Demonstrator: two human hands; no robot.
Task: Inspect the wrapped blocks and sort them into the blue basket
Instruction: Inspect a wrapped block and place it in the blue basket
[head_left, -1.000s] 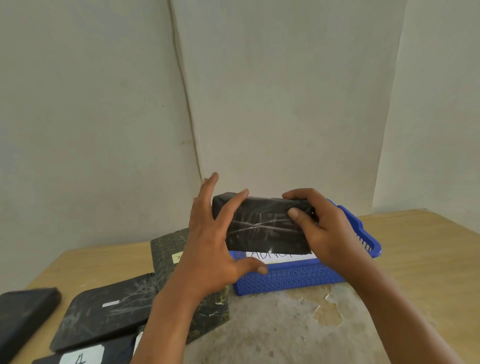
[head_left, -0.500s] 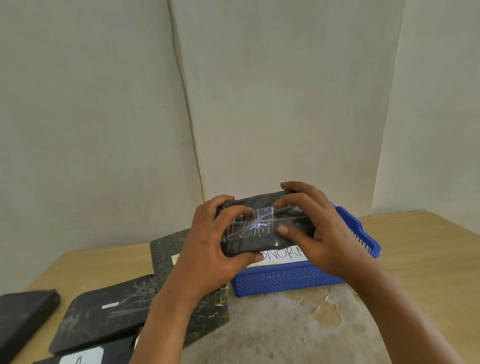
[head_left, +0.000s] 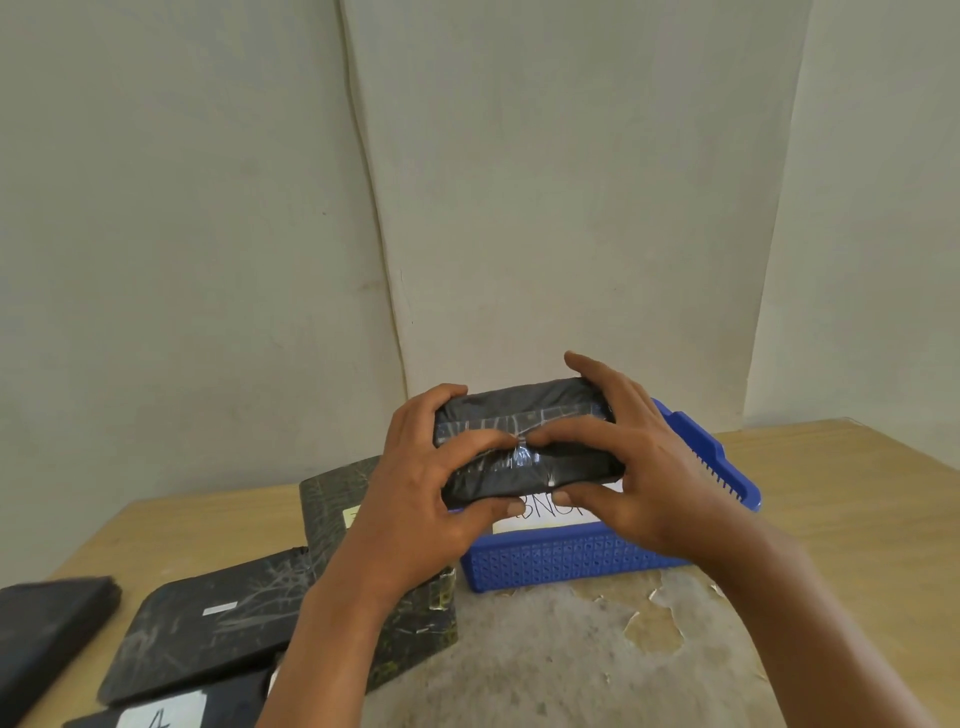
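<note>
A block wrapped in black plastic with shiny tape (head_left: 524, 410) is held in the air above the blue basket (head_left: 571, 561). My left hand (head_left: 431, 483) grips its left end and my right hand (head_left: 634, 467) grips its right end, both index fingers meeting on the taped front face. A white label with handwriting (head_left: 545, 517) lies inside the basket, partly hidden by the block and my fingers.
Several other black wrapped blocks lie on the wooden table at the left: a flat one (head_left: 208, 629), a taller one (head_left: 332, 499) behind my left arm, one at the left edge (head_left: 47, 629), and one with a white "4" label (head_left: 161, 714). Walls stand close behind.
The block has been turned in both hands, from its broad face toward me to a narrower taped face. My fingers have shifted from the ends to the front, meeting at the middle.
</note>
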